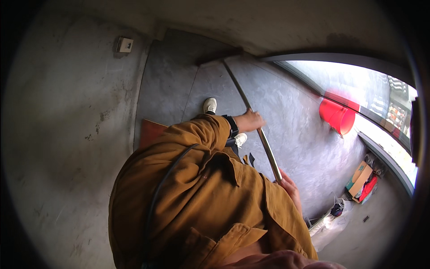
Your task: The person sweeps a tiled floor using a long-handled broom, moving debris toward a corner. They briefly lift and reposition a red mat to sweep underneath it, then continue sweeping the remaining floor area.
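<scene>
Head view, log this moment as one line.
left hand: gripping long pole mid-shaft | right hand: gripping pole's near end | pole tip on grey floor | red bucket aside

We stand in a bare, unfinished building, likely a site under work: raw grey concrete floor (309,134) and wall (58,134), a red bucket (337,116) near the window (371,94), cardboard boxes (360,179) and bags below the bucket.
</scene>
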{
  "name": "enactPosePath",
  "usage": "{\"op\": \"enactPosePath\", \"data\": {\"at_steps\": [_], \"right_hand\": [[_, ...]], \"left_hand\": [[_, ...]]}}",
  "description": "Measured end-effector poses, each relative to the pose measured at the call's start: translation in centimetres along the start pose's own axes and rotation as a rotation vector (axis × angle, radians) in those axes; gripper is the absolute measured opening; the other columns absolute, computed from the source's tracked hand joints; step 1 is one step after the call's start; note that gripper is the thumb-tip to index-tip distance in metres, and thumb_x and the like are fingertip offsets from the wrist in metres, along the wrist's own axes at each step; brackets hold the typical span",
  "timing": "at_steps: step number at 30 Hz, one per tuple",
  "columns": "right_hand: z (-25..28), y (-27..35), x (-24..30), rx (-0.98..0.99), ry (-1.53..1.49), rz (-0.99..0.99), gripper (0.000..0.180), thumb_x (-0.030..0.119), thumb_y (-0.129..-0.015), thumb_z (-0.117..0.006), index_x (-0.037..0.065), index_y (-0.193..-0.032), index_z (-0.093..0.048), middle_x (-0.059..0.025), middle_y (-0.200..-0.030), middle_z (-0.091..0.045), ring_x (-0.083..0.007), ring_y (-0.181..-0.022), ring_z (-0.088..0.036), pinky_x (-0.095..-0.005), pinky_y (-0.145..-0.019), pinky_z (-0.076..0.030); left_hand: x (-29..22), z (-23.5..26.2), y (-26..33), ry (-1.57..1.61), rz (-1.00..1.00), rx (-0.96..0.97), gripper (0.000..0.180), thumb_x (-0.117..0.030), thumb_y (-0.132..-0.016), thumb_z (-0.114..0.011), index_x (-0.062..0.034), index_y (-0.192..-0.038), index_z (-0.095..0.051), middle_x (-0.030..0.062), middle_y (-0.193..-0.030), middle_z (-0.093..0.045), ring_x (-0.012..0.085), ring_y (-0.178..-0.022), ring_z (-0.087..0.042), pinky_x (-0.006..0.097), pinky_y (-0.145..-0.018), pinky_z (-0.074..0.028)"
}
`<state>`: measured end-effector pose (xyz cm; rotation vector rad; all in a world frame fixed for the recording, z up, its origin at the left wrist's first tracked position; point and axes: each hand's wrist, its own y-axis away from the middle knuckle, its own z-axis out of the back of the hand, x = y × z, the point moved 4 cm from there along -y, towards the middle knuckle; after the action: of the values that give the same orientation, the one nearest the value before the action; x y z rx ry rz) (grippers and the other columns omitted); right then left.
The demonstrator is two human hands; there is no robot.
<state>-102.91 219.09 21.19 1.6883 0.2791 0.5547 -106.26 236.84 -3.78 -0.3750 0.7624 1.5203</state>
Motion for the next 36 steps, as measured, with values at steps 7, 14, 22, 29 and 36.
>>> {"op": "enactPosePath", "data": {"at_steps": [7, 14, 22, 29, 36], "right_hand": [[-0.4, -8.0, 2.4, 0.407, -0.369, -0.111, 0.045, 0.004, -0.091, -0.041, 0.002, -0.135, -0.033, -0.0145, -0.085, -0.050, -0.0061, -0.052, -0.036, -0.0158, -0.033, -0.031], [8.9, -8.7, -0.5, 0.400, -0.424, -0.093, 0.044, 0.006, -0.092, -0.039, 0.004, -0.136, -0.031, -0.0135, -0.084, -0.050, -0.0055, -0.052, -0.036, -0.0151, -0.034, -0.031], [18.5, -3.0, -2.3, 0.430, -0.281, 0.012, 0.046, 0.007, -0.091, -0.043, 0.004, -0.136, -0.032, -0.0148, -0.084, -0.053, -0.0061, -0.049, -0.037, -0.0158, -0.033, -0.032], [15.7, -12.8, 0.9, 0.599, -0.689, -0.286, 0.027, 0.008, -0.094, -0.039, -0.003, -0.118, -0.040, -0.0118, -0.082, -0.051, -0.0046, -0.051, -0.038, -0.0161, -0.033, -0.032], [22.3, -4.2, -3.7, 0.420, -0.535, -0.112, 0.048, 0.006, -0.091, -0.042, 0.004, -0.137, -0.029, -0.0107, -0.086, -0.050, -0.0048, -0.051, -0.037, -0.0158, -0.032, -0.030]], "left_hand": [[4.8, -1.8, -1.3, -0.152, 0.233, -0.167, 0.010, -0.009, -0.078, -0.052, -0.0094, -0.084, -0.060, 0.0075, -0.091, -0.062, 0.0271, -0.094, -0.058, 0.040, -0.073, -0.049], [0.0, -8.6, -6.5, -0.094, 0.245, -0.066, 0.012, -0.008, -0.077, -0.055, -0.0068, -0.085, -0.064, 0.0103, -0.093, -0.063, 0.0305, -0.095, -0.057, 0.042, -0.076, -0.048], [-10.4, -8.7, -8.5, -0.191, 0.169, -0.060, 0.013, -0.010, -0.079, -0.055, -0.0084, -0.086, -0.066, 0.0094, -0.093, -0.063, 0.0296, -0.094, -0.059, 0.040, -0.075, -0.050], [-3.9, -9.0, -10.2, -0.163, 0.542, -0.201, 0.012, -0.011, -0.078, -0.056, -0.0078, -0.084, -0.065, 0.0111, -0.096, -0.061, 0.0295, -0.092, -0.058, 0.039, -0.078, -0.049], [-12.6, -14.7, -12.2, -0.235, 0.063, 0.160, 0.008, -0.017, -0.073, -0.060, -0.0140, -0.075, -0.067, 0.0048, -0.083, -0.064, 0.0240, -0.088, -0.060, 0.044, -0.074, -0.044]]}}
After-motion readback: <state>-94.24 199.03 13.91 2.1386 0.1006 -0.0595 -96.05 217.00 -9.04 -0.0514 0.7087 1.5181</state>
